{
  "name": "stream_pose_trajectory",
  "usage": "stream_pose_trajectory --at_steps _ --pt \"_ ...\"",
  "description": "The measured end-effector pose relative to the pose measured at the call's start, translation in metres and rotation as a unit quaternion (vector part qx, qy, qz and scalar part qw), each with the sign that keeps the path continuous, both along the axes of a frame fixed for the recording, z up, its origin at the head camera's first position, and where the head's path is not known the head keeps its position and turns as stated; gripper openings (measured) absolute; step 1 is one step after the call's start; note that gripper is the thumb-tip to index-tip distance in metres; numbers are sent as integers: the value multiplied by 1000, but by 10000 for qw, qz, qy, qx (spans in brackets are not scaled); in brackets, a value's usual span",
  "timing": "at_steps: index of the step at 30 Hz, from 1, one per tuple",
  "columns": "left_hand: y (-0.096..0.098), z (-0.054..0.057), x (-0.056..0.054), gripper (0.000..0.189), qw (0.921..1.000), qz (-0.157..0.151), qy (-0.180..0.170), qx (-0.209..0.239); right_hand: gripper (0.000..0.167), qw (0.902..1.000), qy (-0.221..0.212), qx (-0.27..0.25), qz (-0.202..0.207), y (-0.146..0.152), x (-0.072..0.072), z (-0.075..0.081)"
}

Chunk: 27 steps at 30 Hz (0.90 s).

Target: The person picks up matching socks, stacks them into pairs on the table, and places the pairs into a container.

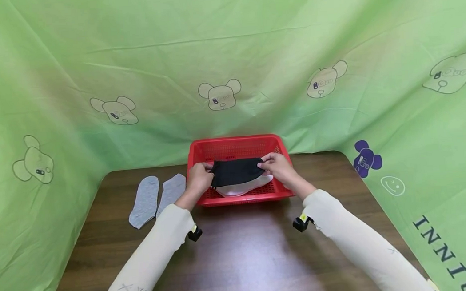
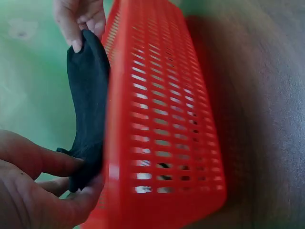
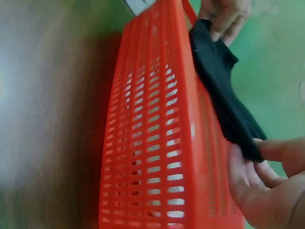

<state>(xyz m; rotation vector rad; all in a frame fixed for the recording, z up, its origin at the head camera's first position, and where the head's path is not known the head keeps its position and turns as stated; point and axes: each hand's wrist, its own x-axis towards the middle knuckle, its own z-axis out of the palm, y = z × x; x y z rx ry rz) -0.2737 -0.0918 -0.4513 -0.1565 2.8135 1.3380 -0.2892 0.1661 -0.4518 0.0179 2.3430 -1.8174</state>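
Note:
A black sock (image 1: 236,171) is stretched flat between both hands, above the red plastic basket (image 1: 240,199). My left hand (image 1: 200,178) pinches its left end, where the edge looks like a cuff. At the other end, my right hand (image 1: 278,167) pinches the sock between thumb and fingers. Beneath it, a pale sock (image 1: 245,187) lies inside the basket, partly covered from view. Both wrist views show the black sock (image 2: 88,90) beside the basket's slotted wall (image 3: 147,124), gripped at each end.
Two grey socks, one on the left (image 1: 145,202) and one beside it (image 1: 172,193), lie on the wooden table (image 1: 239,252) left of the basket. My left forearm partly hides the second. A green curtain (image 1: 163,56) with printed bear heads surrounds the table's back and sides.

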Motion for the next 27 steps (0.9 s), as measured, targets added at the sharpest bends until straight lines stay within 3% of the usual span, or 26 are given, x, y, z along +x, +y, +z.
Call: stream_pose_trajectory --at_steps 4,7,10,14,22,27 --pt "7 -22 -12 27 9986 88 366 -376 24 9965 -251 798 -20 -4 -8 -11" --pt "13 -31 -18 28 9941 30 669 -855 18 9899 -408 1355 39 -6 -13 -20" --pt "17 -37 -25 42 9883 -77 642 -1385 16 9772 -410 2064 271 -7 -18 -25" --pt "20 -46 -31 38 9826 -113 377 -1813 18 9548 -291 2884 653 -7 -21 -32" --pt "18 -59 -29 21 9730 -299 244 -2277 20 9406 -104 3305 773 -6 -24 -44" --pt "19 -55 -27 21 9646 -403 258 -2593 17 9225 344 3739 892 -4 -25 -46"
